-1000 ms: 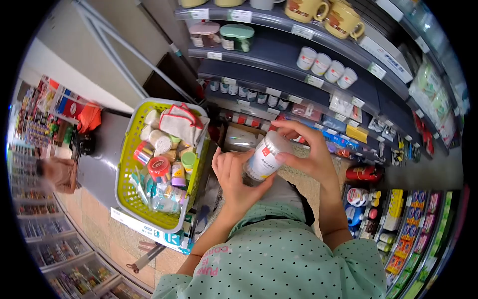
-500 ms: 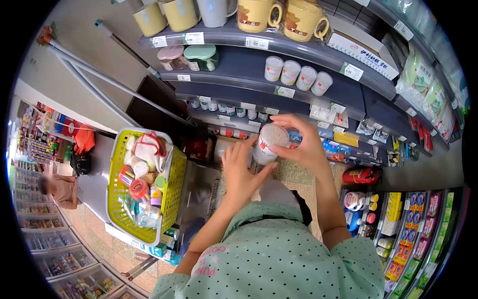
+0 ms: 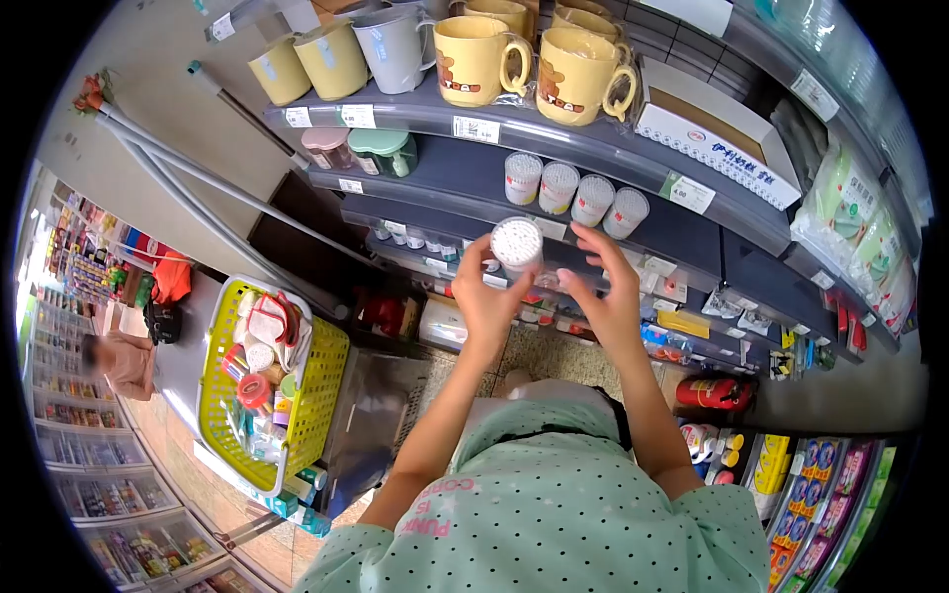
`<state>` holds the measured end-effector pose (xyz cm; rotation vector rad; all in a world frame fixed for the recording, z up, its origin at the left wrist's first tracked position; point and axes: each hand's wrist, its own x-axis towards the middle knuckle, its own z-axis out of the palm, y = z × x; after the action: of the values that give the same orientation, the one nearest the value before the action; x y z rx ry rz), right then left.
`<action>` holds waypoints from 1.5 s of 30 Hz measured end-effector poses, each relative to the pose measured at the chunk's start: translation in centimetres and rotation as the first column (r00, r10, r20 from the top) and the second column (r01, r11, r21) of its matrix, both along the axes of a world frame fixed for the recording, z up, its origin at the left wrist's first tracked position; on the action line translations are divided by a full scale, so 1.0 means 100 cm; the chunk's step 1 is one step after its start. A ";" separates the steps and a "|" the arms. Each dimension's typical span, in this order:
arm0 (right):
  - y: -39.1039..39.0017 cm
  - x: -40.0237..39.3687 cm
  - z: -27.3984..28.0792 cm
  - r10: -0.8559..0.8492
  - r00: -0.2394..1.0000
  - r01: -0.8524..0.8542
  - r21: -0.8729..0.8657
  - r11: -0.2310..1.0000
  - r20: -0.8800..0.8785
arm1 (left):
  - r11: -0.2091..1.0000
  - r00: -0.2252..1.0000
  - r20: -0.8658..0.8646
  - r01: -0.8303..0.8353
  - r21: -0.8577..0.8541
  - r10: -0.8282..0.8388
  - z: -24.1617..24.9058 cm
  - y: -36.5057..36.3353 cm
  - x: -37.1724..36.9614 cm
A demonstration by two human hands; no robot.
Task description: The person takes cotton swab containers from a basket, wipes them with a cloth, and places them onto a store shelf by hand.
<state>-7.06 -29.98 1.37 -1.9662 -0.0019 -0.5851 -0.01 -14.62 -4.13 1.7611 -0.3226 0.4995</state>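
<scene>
A clear round tub of cotton swabs (image 3: 518, 244), white tips upward, is held in front of the shelf. My left hand (image 3: 486, 296) is wrapped round its left and lower side. My right hand (image 3: 611, 296) is beside it on the right, fingers apart and holding nothing. Several like tubs (image 3: 560, 188) stand in a row on the shelf (image 3: 455, 188) just beyond my hands. Yellow mugs (image 3: 479, 61) with handles sit on the shelf above.
A yellow-green basket (image 3: 321, 381) full of goods, with white-and-red gloves on top, stands at left. A pink and a green lidded box (image 3: 383, 150) are on the tub shelf. A red fire extinguisher (image 3: 714, 393) lies low at right. Another person (image 3: 127, 366) is far left.
The tub has moved up toward the shelf in my left hand. My right hand has let go of it and moved apart to the right. The view has shifted slightly.
</scene>
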 end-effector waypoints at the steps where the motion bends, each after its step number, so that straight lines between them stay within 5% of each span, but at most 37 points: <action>1: -0.003 -0.001 -0.006 0.014 0.999 -0.013 0.030 0.999 -0.030 | 0.999 0.998 -0.053 -0.031 -0.027 0.029 -0.007 -0.002 0.008; 9: -0.002 0.008 -0.054 0.174 0.973 -0.149 0.165 0.975 -0.149 | 0.995 0.996 0.003 -0.094 0.025 0.094 -0.036 -0.025 0.063; 18: -0.013 0.024 -0.066 0.155 0.972 -0.110 0.244 0.964 -0.177 | 0.994 0.996 -0.010 -0.090 0.060 0.091 -0.039 -0.029 0.088; 45: -0.062 0.038 -0.085 -0.013 0.984 0.032 0.106 0.994 -0.179 | 0.991 0.997 0.004 -0.074 0.111 0.074 -0.042 -0.059 0.128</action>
<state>-3.27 -36.20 -7.09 -1.9084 0.1608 -0.4130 12.80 -20.56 -8.36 1.8861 -0.2903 0.5437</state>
